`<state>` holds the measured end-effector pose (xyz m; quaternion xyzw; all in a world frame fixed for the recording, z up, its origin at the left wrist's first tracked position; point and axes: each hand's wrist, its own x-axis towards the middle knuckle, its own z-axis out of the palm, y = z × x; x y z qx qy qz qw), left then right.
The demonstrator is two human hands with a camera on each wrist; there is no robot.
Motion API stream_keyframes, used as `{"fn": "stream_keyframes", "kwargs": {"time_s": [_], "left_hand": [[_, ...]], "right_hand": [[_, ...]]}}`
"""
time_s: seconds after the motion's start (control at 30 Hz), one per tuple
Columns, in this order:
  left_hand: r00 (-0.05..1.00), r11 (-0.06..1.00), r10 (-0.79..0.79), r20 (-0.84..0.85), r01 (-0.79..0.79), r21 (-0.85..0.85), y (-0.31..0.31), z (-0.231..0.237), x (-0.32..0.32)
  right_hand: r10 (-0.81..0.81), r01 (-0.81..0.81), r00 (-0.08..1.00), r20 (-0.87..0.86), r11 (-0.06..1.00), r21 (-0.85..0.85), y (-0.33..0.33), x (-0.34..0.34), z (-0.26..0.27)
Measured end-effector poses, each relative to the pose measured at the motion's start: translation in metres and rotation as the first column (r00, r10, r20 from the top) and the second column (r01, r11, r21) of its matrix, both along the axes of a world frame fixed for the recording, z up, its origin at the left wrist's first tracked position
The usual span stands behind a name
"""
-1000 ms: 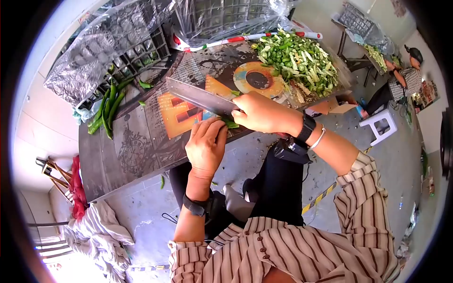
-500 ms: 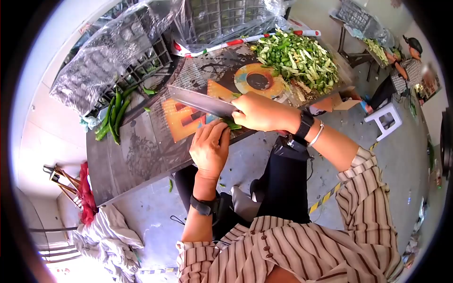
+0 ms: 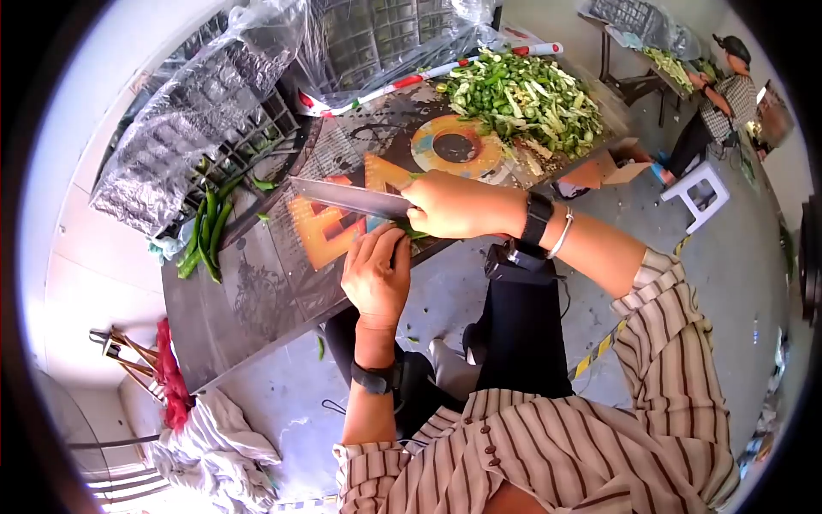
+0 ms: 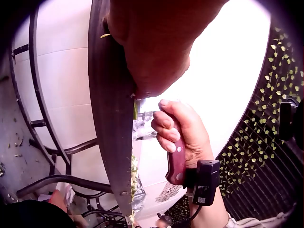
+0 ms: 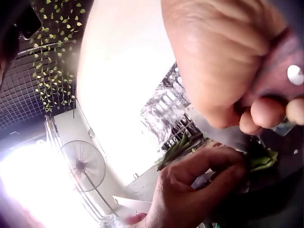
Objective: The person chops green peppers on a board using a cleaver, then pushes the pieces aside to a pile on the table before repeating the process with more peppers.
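Note:
My right hand [image 3: 462,206] grips a cleaver [image 3: 342,196] with a wide steel blade, which points left above the table. In the left wrist view its dark red riveted handle [image 4: 176,164] shows inside the curled fingers. Just below the blade, my left hand [image 3: 375,278] bends its fingers and holds a green chili pepper [image 5: 264,161] at the table's near edge. Most of that pepper is hidden by the hands. Whole green chili peppers [image 3: 204,236] lie at the table's left, and a heap of chopped peppers [image 3: 524,103] is piled at the far right.
The printed table [image 3: 240,300] spans the front. Plastic-wrapped black crates [image 3: 257,137] stand along its back. A cardboard box [image 3: 612,167] and a white stool [image 3: 698,197] are on the right. Another person [image 3: 728,98] works at a farther table.
The head view has shifted a little, so the table and crates sit differently in the frame. Both hands keep their places around the cleaver and the chili pepper.

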<state>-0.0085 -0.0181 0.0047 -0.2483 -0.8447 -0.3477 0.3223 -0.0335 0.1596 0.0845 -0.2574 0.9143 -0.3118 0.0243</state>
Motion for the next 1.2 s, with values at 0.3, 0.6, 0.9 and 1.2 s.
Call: {"fn": "stream_keyframes", "kwargs": {"time_s": [0.3, 0.6, 0.9, 1.2], "left_hand": [[1.000, 1.000, 0.001, 0.011, -0.001, 0.013, -0.001, 0.001, 0.001], [0.999, 0.999, -0.033, -0.013, 0.033, -0.013, -0.001, 0.004, 0.001], [1.000, 1.000, -0.027, 0.004, 0.027, -0.009, -0.002, 0.002, 0.000], [0.999, 0.999, -0.045, 0.007, 0.045, -0.025, -0.001, 0.002, 0.002]], "right_hand": [[-0.037, 0.030, 0.991, 0.131, 0.998, 0.057, 0.000, -0.001, 0.006], [-0.117, 0.108, 0.947, 0.301, 0.993, 0.045, 0.007, 0.011, 0.021], [-0.092, 0.104, 0.924, 0.371, 0.994, -0.013, 0.004, 0.011, 0.022], [-0.118, 0.136, 0.911, 0.395, 0.991, -0.017, 0.007, 0.016, 0.023]]}}
